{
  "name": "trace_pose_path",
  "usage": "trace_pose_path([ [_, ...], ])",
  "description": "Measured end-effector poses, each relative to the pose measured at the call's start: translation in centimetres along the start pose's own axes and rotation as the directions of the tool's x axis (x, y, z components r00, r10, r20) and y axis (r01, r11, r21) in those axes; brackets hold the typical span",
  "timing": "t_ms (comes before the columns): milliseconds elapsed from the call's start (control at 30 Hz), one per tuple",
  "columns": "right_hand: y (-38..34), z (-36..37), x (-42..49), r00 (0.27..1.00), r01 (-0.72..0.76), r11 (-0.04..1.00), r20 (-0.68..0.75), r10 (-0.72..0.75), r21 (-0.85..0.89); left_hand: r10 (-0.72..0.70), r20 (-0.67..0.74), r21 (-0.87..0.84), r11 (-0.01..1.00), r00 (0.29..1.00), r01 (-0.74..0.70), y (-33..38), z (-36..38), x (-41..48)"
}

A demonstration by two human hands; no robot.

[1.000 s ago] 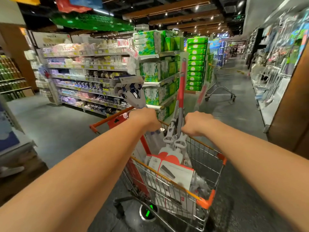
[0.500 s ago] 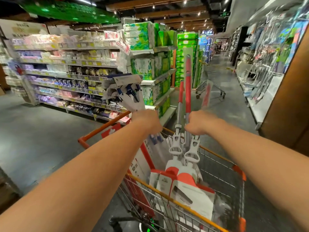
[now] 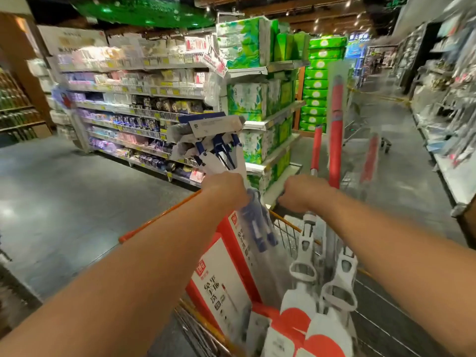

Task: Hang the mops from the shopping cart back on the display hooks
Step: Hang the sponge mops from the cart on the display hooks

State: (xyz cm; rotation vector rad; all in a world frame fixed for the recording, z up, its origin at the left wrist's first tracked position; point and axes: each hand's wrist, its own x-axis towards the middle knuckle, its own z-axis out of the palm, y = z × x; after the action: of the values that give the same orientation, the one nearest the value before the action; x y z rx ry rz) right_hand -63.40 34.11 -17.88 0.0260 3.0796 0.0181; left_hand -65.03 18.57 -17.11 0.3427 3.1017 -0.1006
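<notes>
item: shopping cart (image 3: 286,223), loaded.
grip: left hand (image 3: 224,189) and right hand (image 3: 304,193) both clenched over the cart handle (image 3: 159,217), fingers hidden beyond it.
contents: blue-and-white mop (image 3: 219,150) rising just beyond the left grip; red-handled mops (image 3: 336,140) upright beyond the right grip; none yet hung.
hazards: the tall poles stand loose and may tip out or snag the shelving (image 3: 270,119) on a turn. the display wall (image 3: 453,104) right of the grip is blurred, hooks unreadable.

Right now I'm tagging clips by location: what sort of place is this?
Most likely a supermarket aisle. Long shelves carry packaged goods with price strips, green tissue packs are stacked at the aisle end, and a wire cart holds mops.
</notes>
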Motion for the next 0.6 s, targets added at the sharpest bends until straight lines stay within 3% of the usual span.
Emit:
trace_pose_path([
  [333,-1.7,0.8,11.9,0.990,0.121,0.992,0.068,-0.120,-0.017,-0.196,-0.076,-0.037,0.980,0.978,0.194,-3.3,2.2,9.3],
  [467,-3.4,1.0,15.5,0.990,0.139,0.990,0.003,-0.139,0.012,-0.226,-0.142,-0.027,0.974,0.964,0.224,-5.2,3.4,11.9],
  [600,-5.4,2.2,19.5,0.992,0.118,0.987,-0.065,-0.111,0.108,-0.361,-0.120,-0.288,0.904,0.925,0.316,-7.4,5.1,15.2],
])
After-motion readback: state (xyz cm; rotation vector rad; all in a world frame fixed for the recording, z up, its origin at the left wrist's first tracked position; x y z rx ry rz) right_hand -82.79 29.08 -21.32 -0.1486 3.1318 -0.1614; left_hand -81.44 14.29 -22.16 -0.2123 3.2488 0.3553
